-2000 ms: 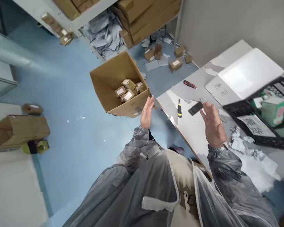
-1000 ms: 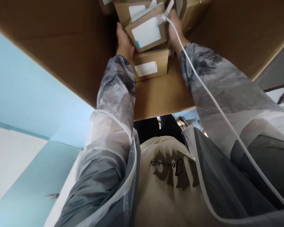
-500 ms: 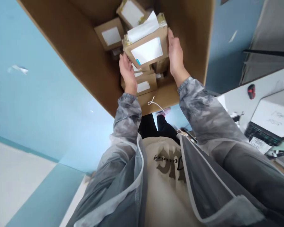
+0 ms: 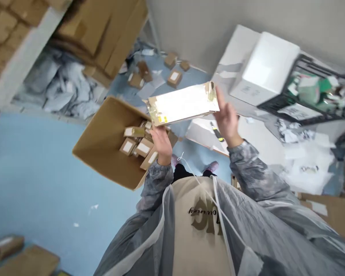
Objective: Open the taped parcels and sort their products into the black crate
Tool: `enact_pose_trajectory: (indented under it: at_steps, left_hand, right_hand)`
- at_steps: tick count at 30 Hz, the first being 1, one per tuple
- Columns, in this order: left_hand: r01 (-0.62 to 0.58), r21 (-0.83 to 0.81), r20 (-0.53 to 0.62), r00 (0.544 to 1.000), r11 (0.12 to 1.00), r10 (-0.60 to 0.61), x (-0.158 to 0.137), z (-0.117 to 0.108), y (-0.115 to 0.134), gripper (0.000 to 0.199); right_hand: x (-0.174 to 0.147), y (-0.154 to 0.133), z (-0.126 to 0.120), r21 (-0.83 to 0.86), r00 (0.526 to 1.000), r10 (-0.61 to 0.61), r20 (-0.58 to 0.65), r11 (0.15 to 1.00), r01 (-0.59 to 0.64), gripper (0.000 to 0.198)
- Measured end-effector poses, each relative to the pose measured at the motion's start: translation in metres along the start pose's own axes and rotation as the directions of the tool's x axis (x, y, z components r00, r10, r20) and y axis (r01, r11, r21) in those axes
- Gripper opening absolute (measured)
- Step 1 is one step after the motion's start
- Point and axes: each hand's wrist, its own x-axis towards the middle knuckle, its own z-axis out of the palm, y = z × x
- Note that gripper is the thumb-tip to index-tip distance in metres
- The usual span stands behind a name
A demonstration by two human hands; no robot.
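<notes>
**boxfan:** So what's changed from half a second back? Then both hands were down inside the big carton with the parcel.

**packrat:** Now the parcel [image 4: 184,104] is up and out, held in the air above the open carton [image 4: 103,147], between it and the worktop [image 4: 261,142]. It's a flat cardboard one with a big white label facing up and yellowish tape on the corners. The view has swung too, so the floor and the room show again.

**boxfan:** How's the grip?

**packrat:** Left hand [image 4: 162,142] is under the near left end, fingers curled up against the bottom edge. Right hand [image 4: 228,117] is at the right end, fingers spread and pressed flat on that side. So the parcel is clamped between the two hands, tilted a bit, right end higher.

**boxfan:** And the carton?

**packrat:** Sits on the blue floor [image 4: 31,172] left of the person's feet, with several small labelled boxes [image 4: 136,143] in it. A half second ago it filled the view; now it's lower down and smaller.

**boxfan:** Anything on the worktop?

**packrat:** A white foam box [image 4: 264,67], a black crate [image 4: 319,96] of mixed stuff beside it, crumpled paper [image 4: 301,161] nearer the person, and a yellow-and-black utility knife [image 4: 216,132] just beside the right hand. More small boxes lie scattered on the floor by the wall.
</notes>
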Motion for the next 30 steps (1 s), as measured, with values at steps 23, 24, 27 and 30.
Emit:
enact_pose_trajectory:
  at_steps: [23,24,27,30]
  left_hand:
    - [0.073,0.754,0.551,0.469,0.653,-0.690,-0.229,0.329,-0.290,0.057]
    - [0.045,0.789,0.487,0.562,0.613,-0.669,-0.215,0.325,-0.290,0.050]
    - [0.056,0.945,0.174,0.746,0.321,-0.643,-0.163,0.317,-0.292,0.052]
    - [0.142,0.989,-0.133,0.747,-0.040,-0.652,-0.119,0.313,-0.300,0.058]
  right_hand:
    - [-0.363,0.224,-0.400,0.214,0.445,0.668,-0.596,0.667,-0.714,0.135]
    - [-0.365,0.226,-0.399,0.205,0.444,0.664,-0.602,0.665,-0.718,0.136]
    - [-0.367,0.227,-0.396,0.196,0.394,0.660,-0.639,0.636,-0.746,0.132]
    - [-0.365,0.227,-0.392,0.228,0.305,0.650,-0.696,0.603,-0.764,0.126]
